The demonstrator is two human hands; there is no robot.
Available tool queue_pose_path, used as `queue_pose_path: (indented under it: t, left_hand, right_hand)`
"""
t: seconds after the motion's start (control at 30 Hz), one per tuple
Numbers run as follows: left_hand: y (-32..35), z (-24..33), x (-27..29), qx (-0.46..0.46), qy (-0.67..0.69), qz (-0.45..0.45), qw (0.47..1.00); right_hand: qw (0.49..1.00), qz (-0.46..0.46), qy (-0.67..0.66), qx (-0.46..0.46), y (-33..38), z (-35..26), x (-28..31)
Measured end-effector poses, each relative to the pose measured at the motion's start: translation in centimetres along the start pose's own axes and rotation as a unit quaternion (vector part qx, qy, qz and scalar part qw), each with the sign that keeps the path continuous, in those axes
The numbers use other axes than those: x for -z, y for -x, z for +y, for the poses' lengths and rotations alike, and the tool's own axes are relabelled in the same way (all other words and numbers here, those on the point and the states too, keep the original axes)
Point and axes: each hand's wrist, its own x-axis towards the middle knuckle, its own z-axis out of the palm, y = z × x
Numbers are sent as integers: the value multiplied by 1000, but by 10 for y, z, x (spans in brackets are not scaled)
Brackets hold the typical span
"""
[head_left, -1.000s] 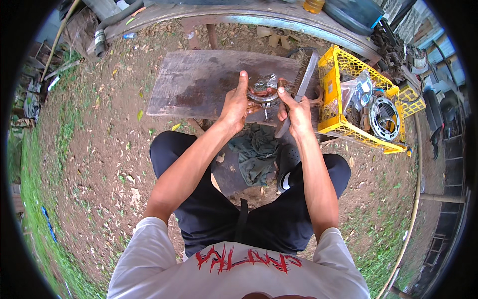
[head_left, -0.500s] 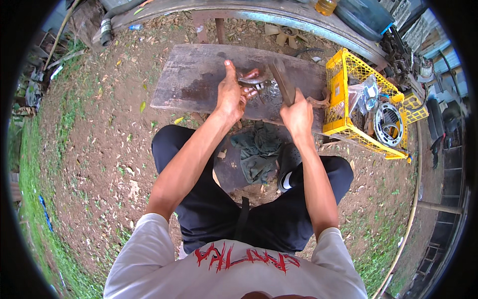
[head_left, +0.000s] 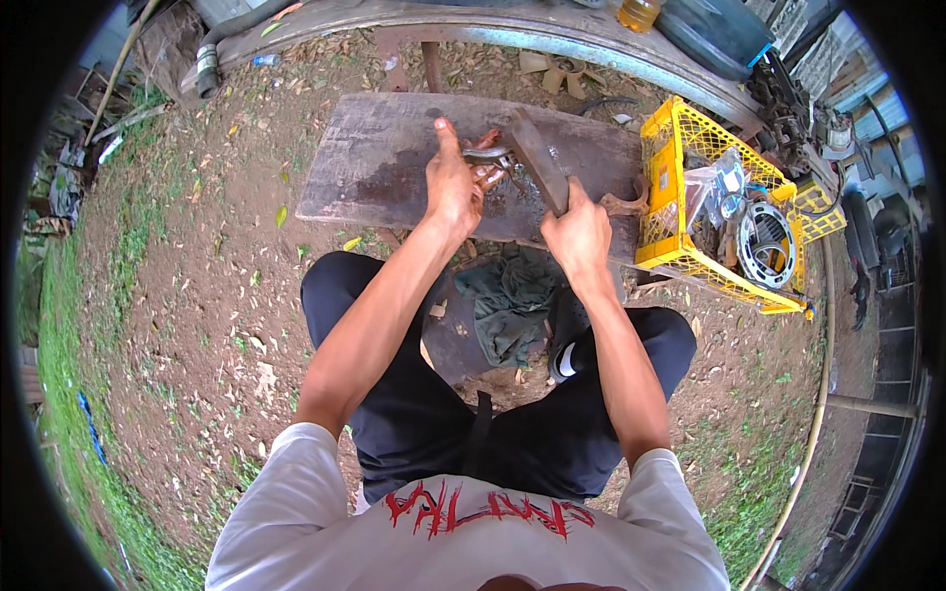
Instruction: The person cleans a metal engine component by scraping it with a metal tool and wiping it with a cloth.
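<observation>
My left hand (head_left: 455, 179) is closed around a small curved, shiny metal part (head_left: 485, 155), thumb raised and fingers wet and darkened. It holds the part just above the wooden board. In my right hand (head_left: 576, 229) is a long, flat, dark-brown tool (head_left: 537, 158), gripped at its near end; its kind is not clear. The tool's far end lies over or against the metal part; whether they touch I cannot tell. Beneath both hands, the worn wooden board (head_left: 365, 148) is wet with dark patches.
At the board's right end stands a yellow plastic crate (head_left: 665, 187) holding a round metal ring part (head_left: 767, 244) and plastic bags. A brownish curved piece (head_left: 626, 204) lies beside it. Below the board is a dark green cloth (head_left: 512, 305). A long bench (head_left: 473, 22) runs behind.
The flat tool and my right hand have shifted slightly left, toward the metal part. My left hand keeps hold of the part and has moved a little.
</observation>
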Motion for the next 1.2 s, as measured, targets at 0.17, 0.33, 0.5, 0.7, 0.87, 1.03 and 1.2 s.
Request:
queue_pose_path:
  t: [0.17,0.33,0.5,0.7,0.87,1.03,1.2]
  left_hand:
    - [7,12,5,32,-20,10,999]
    - [12,10,3,43,-1,-30,999]
    - [14,4,3,-2,-29,-22,999]
    - [0,-6,4,-4,-19,-16,1000]
    - [1,-7,9,-13,-54,-14,998]
    - [8,-11,8,-16,-47,-12,999]
    - [8,-17,6,-1,-43,-37,998]
  right_hand:
    - [1000,22,4,18,-15,17,5]
    - [998,52,43,-21,-20,33,0]
    - [991,9,17,131,10,4,7]
    - [999,23,17,-24,-14,23,1]
    - [997,-14,43,68,4,1,8]
    - [1000,17,14,12,-9,13,8]
    - [998,15,3,-58,-18,16,8]
